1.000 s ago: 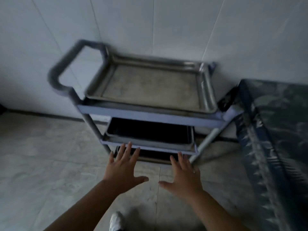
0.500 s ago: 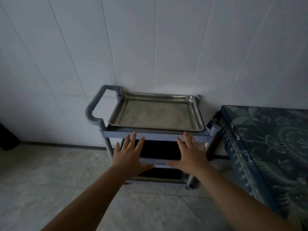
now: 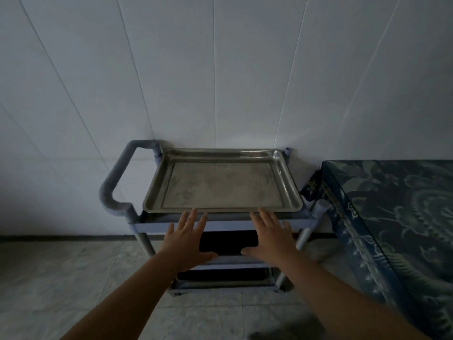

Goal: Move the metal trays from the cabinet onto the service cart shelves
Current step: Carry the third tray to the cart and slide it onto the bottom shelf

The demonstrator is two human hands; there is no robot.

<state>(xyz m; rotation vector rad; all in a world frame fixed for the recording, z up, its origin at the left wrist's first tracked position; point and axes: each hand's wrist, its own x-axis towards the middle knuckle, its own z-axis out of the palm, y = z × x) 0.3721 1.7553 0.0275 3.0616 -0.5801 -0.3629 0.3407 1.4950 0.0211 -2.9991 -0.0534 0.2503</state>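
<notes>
A grey service cart (image 3: 245,225) carries a metal tray (image 3: 221,184) on top.

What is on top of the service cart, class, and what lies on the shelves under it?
One empty metal tray lies on the service cart top shelf. Below, the lower shelves are dark and partly covered by both open hands, left and right; their contents cannot be told.

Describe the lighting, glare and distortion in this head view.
Head view: dim, bluish light; faint glare on the metal tray at its far rim; the service cart lower shelves sit in near-black shadow; wide-angle lens splays the wall seams; both hands, left hand, right hand, look sharp.
</notes>
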